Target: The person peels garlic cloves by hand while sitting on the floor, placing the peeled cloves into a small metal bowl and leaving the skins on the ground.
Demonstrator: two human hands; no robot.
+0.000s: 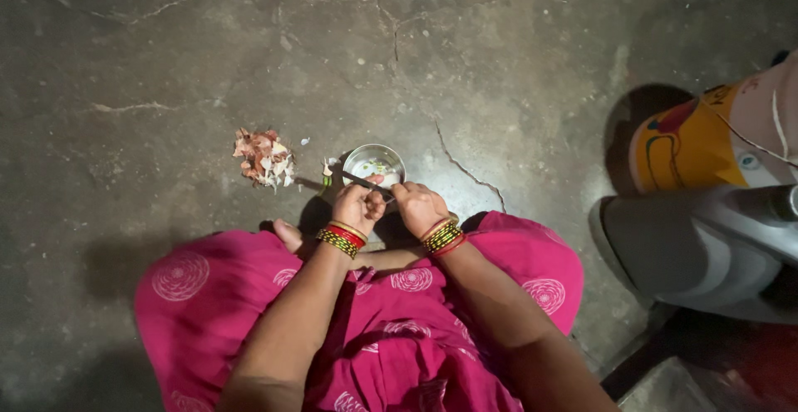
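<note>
Pink cloth [357,320] covers your lap below both hands, left hand [359,207] gripping the knife [359,181], right hand [418,207] pinching something small over the steel bowl [374,163]; cut slowly, blade off fingertips.

The bare concrete floor [515,79] is dark grey, stained and cracked, with one crack running from the top edge down toward the middle and another slanting just right of a small steel bowl [374,165]. The bowl sits on the floor near the middle and holds pale bits. Left of it, a little apart, lies a heap of pinkish and white peels [263,157], with a few loose scraps between heap and bowl. A yellow printed sack [686,148] stands at the right edge beside a grey container [706,246].
</note>
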